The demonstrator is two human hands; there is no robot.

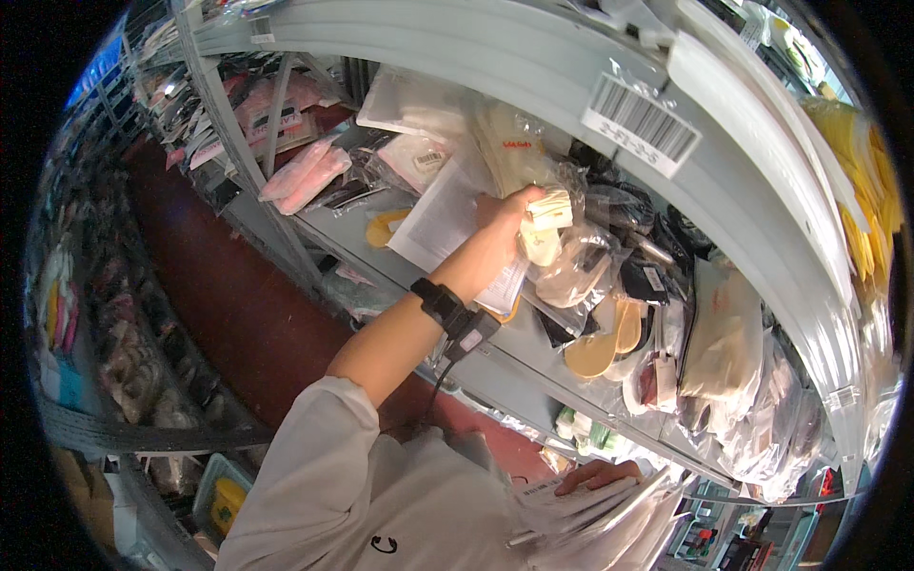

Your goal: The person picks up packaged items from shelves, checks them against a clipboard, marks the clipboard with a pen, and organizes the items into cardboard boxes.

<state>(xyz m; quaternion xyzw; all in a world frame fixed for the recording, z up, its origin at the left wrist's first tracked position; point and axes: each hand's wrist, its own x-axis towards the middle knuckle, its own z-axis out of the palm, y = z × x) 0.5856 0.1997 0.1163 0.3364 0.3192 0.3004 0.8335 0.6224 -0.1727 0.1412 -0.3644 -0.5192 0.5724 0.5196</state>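
My left hand [515,214], with a black band and a small device on its wrist, reaches onto the grey metal shelf [500,351]. It grips a cream folded bundle [548,214], seemingly fabric. Below and left of that hand lies a translucent plastic packet [435,214]; a clear bag with red print [510,143] lies just beyond it. At the lower right, my right hand [598,475] holds a stack of plastic-wrapped packets and papers [607,514] beside my body; the top sheet bears a barcode. Part of this hand is hidden by the stack.
Tan insoles [591,355], bagged black items [643,280] and a large clear packet [721,328] fill the shelf's right part. Pink packets [307,175] lie near an upright post [228,135]. A shelf beam with a barcode label [640,123] arches above. Yellow packets [857,185] hang far right.
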